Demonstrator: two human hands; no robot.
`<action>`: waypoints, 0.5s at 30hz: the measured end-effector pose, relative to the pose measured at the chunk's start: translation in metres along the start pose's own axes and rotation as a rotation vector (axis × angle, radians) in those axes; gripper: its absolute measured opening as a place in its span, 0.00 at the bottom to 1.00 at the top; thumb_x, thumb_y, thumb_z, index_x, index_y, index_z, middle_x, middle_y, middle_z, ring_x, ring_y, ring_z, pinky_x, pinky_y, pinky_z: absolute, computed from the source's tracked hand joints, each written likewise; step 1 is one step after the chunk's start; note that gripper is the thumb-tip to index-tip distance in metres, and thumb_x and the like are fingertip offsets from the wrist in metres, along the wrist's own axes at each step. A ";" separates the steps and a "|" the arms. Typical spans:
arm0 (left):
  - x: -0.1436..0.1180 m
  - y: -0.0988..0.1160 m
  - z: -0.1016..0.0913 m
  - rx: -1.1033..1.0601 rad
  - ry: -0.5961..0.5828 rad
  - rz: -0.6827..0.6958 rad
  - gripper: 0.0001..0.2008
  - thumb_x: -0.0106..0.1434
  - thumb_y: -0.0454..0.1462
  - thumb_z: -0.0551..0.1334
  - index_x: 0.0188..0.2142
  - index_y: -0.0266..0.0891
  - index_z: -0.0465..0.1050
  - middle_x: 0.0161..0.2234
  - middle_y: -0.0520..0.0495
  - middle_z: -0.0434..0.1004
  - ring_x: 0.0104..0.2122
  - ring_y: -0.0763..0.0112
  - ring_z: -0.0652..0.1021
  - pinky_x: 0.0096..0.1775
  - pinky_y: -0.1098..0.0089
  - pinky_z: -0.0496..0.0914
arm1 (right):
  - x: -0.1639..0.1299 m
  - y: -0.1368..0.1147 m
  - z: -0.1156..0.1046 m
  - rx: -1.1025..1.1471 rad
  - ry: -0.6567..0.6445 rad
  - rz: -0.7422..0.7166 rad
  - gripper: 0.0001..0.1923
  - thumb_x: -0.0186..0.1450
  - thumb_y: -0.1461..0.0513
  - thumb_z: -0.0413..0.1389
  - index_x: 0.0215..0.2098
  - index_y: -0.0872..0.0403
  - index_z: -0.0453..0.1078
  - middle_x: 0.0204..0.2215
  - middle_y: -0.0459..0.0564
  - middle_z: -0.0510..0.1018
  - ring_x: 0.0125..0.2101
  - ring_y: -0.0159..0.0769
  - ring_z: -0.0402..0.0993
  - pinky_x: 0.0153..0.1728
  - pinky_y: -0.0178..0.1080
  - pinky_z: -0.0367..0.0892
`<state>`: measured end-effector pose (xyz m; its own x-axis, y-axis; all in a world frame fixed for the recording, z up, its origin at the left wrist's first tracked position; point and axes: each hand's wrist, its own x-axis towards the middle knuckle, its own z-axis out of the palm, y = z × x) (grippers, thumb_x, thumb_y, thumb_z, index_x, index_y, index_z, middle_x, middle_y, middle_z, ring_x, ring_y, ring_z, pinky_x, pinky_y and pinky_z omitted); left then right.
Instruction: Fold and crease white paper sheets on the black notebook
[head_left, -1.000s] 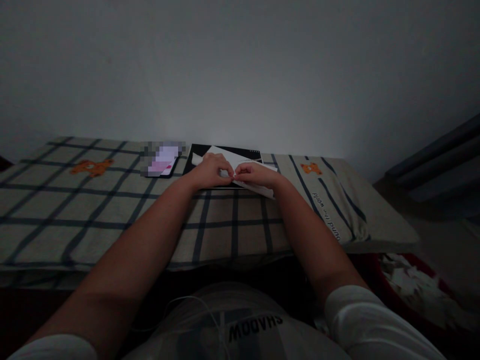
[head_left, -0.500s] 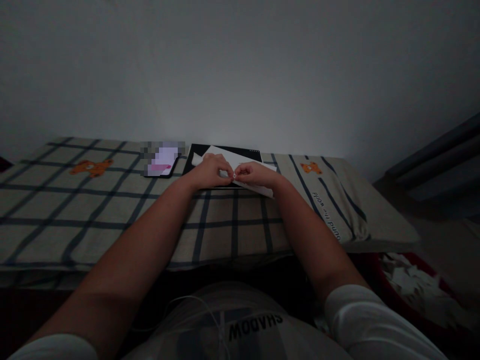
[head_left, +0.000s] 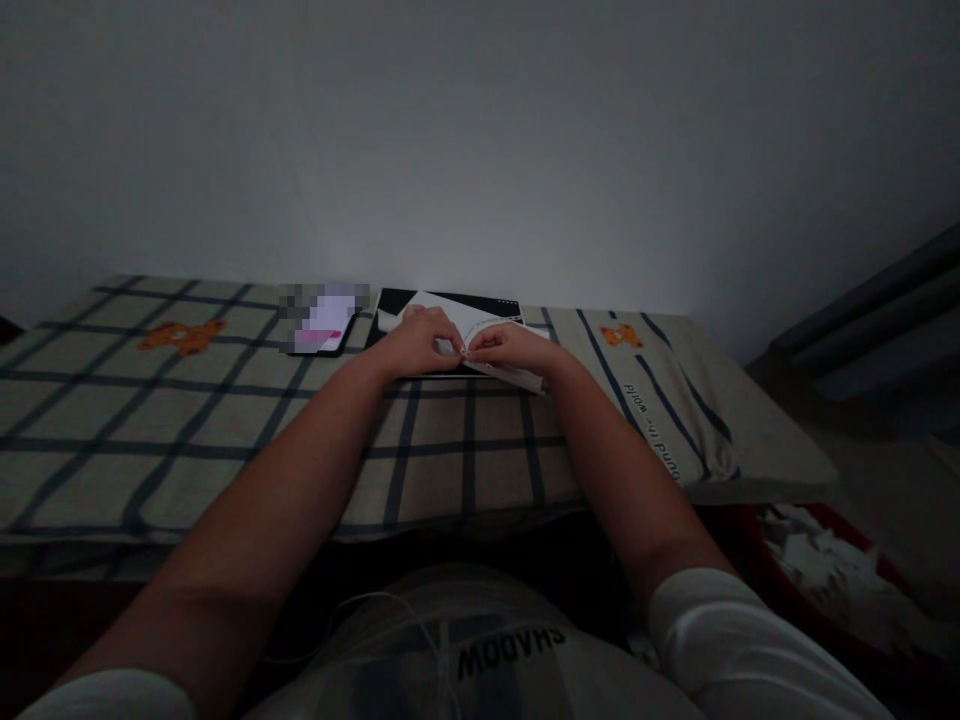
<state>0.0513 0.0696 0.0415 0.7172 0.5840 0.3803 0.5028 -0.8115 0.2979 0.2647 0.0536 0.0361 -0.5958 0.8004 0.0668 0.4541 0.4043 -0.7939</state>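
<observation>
My left hand [head_left: 421, 342] and my right hand [head_left: 511, 345] meet over a white sheet of paper [head_left: 474, 318]. Both pinch it with thumb and fingertips at almost the same spot, near its front edge. The sheet curves up between the hands, and a line of small print shows on it. A strip of paper [head_left: 517, 378] reaches out under my right hand toward the front right. Beneath the paper lies a flat black board or folder [head_left: 390, 300] with a row of small white dots at its far right corner. My fingers hide the exact pinch point.
A phone with a lit screen [head_left: 331, 318], partly blurred out, lies to the left. Checked cloth with orange bear prints [head_left: 300, 420] covers the table, which stands against a grey wall [head_left: 480, 150]. A red bin [head_left: 772, 580] holding crumpled paper is at lower right.
Both hands have shifted very slightly left, still pinching. The sheet's right part now bends upward beside my right hand, and its printed line has come into view.
</observation>
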 end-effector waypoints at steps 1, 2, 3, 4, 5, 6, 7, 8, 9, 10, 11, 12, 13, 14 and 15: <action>0.000 0.000 0.001 0.003 -0.002 0.002 0.07 0.54 0.41 0.63 0.30 0.42 0.78 0.32 0.49 0.78 0.39 0.64 0.73 0.48 0.58 0.54 | 0.000 0.001 0.000 0.003 0.000 0.022 0.14 0.58 0.54 0.58 0.35 0.56 0.75 0.33 0.49 0.78 0.33 0.33 0.70 0.38 0.37 0.63; 0.000 -0.001 0.001 0.005 -0.007 0.003 0.07 0.54 0.41 0.63 0.30 0.42 0.78 0.32 0.49 0.77 0.39 0.64 0.73 0.48 0.58 0.54 | 0.001 0.002 0.001 0.001 0.001 0.042 0.14 0.58 0.54 0.58 0.35 0.56 0.75 0.33 0.49 0.78 0.33 0.33 0.71 0.38 0.37 0.64; 0.000 -0.001 0.002 0.006 -0.012 0.002 0.07 0.54 0.41 0.63 0.30 0.42 0.78 0.32 0.49 0.77 0.40 0.64 0.73 0.48 0.58 0.54 | 0.001 0.003 0.001 -0.002 0.002 0.051 0.14 0.58 0.54 0.58 0.35 0.56 0.75 0.33 0.49 0.78 0.33 0.33 0.71 0.38 0.37 0.64; 0.000 -0.002 0.002 0.008 -0.015 0.002 0.07 0.54 0.41 0.63 0.30 0.42 0.78 0.32 0.49 0.77 0.40 0.64 0.72 0.49 0.58 0.54 | 0.001 0.004 0.002 -0.004 0.001 0.047 0.15 0.58 0.53 0.58 0.35 0.56 0.75 0.33 0.49 0.78 0.34 0.33 0.71 0.39 0.37 0.64; 0.000 -0.002 0.003 0.009 -0.016 0.002 0.07 0.54 0.41 0.63 0.30 0.42 0.78 0.32 0.49 0.77 0.40 0.64 0.72 0.49 0.59 0.55 | 0.002 0.004 0.002 -0.004 0.003 0.029 0.14 0.58 0.53 0.58 0.35 0.56 0.75 0.34 0.49 0.78 0.34 0.33 0.71 0.40 0.37 0.64; 0.000 -0.002 0.003 0.008 -0.016 0.003 0.08 0.54 0.41 0.62 0.31 0.42 0.78 0.32 0.49 0.77 0.40 0.64 0.72 0.49 0.59 0.55 | 0.002 0.004 0.003 -0.001 0.008 0.006 0.14 0.58 0.53 0.58 0.35 0.56 0.74 0.34 0.49 0.78 0.35 0.33 0.71 0.40 0.37 0.64; 0.000 -0.002 0.003 0.006 -0.014 0.006 0.08 0.54 0.41 0.62 0.31 0.41 0.78 0.33 0.48 0.77 0.40 0.64 0.72 0.49 0.59 0.55 | 0.002 0.003 0.003 0.004 0.014 -0.015 0.14 0.58 0.54 0.58 0.35 0.56 0.74 0.35 0.49 0.78 0.35 0.33 0.71 0.41 0.37 0.64; 0.000 -0.002 0.003 0.002 -0.010 0.009 0.08 0.55 0.41 0.62 0.31 0.41 0.78 0.32 0.48 0.77 0.40 0.64 0.72 0.49 0.59 0.55 | 0.001 0.003 0.004 0.013 0.018 -0.032 0.14 0.58 0.54 0.58 0.35 0.56 0.74 0.35 0.49 0.77 0.36 0.33 0.71 0.41 0.37 0.64; -0.001 -0.002 0.002 -0.003 -0.007 0.009 0.08 0.55 0.40 0.62 0.31 0.41 0.78 0.32 0.49 0.77 0.39 0.64 0.73 0.48 0.59 0.56 | 0.001 0.002 0.004 0.025 0.021 -0.041 0.13 0.58 0.54 0.58 0.35 0.56 0.74 0.35 0.49 0.77 0.36 0.33 0.71 0.40 0.37 0.64; -0.001 -0.001 0.001 -0.010 -0.002 0.009 0.08 0.54 0.40 0.62 0.31 0.41 0.78 0.32 0.49 0.77 0.39 0.65 0.73 0.48 0.59 0.56 | 0.000 0.001 0.003 0.038 0.020 -0.042 0.13 0.59 0.54 0.58 0.35 0.56 0.73 0.35 0.49 0.77 0.35 0.32 0.70 0.40 0.37 0.64; -0.001 0.000 0.000 -0.016 0.002 0.006 0.08 0.54 0.40 0.62 0.31 0.41 0.78 0.32 0.49 0.77 0.39 0.65 0.73 0.48 0.59 0.56 | 0.000 0.001 0.003 0.049 0.016 -0.032 0.13 0.59 0.54 0.58 0.35 0.56 0.74 0.34 0.48 0.77 0.35 0.32 0.70 0.39 0.36 0.63; -0.001 0.000 -0.001 -0.019 0.004 0.000 0.07 0.54 0.40 0.62 0.30 0.41 0.78 0.31 0.49 0.77 0.39 0.65 0.73 0.48 0.59 0.56 | -0.001 0.001 0.002 0.057 0.007 -0.012 0.13 0.59 0.54 0.58 0.35 0.56 0.74 0.34 0.48 0.77 0.33 0.31 0.70 0.38 0.36 0.63; -0.001 0.001 -0.002 -0.018 0.002 -0.008 0.07 0.53 0.39 0.62 0.30 0.41 0.78 0.31 0.49 0.76 0.39 0.65 0.73 0.48 0.59 0.56 | -0.002 0.002 0.001 0.060 -0.001 0.014 0.14 0.59 0.54 0.58 0.35 0.56 0.74 0.33 0.48 0.77 0.32 0.31 0.69 0.36 0.35 0.63; -0.001 0.002 -0.003 -0.013 -0.002 -0.016 0.07 0.53 0.39 0.62 0.29 0.41 0.78 0.31 0.49 0.76 0.39 0.64 0.72 0.48 0.59 0.56 | -0.002 0.002 0.000 0.058 -0.006 0.040 0.14 0.59 0.53 0.58 0.36 0.56 0.74 0.32 0.47 0.77 0.30 0.31 0.69 0.34 0.35 0.63; -0.001 0.002 -0.004 -0.004 -0.007 -0.023 0.07 0.52 0.40 0.62 0.29 0.41 0.78 0.31 0.49 0.76 0.39 0.64 0.72 0.48 0.59 0.56 | -0.002 0.003 -0.001 0.052 -0.010 0.063 0.15 0.58 0.53 0.58 0.36 0.56 0.75 0.31 0.47 0.77 0.30 0.30 0.68 0.33 0.35 0.62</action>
<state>0.0497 0.0675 0.0452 0.7088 0.6023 0.3672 0.5172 -0.7977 0.3100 0.2675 0.0538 0.0340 -0.5739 0.8189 0.0105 0.4557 0.3299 -0.8267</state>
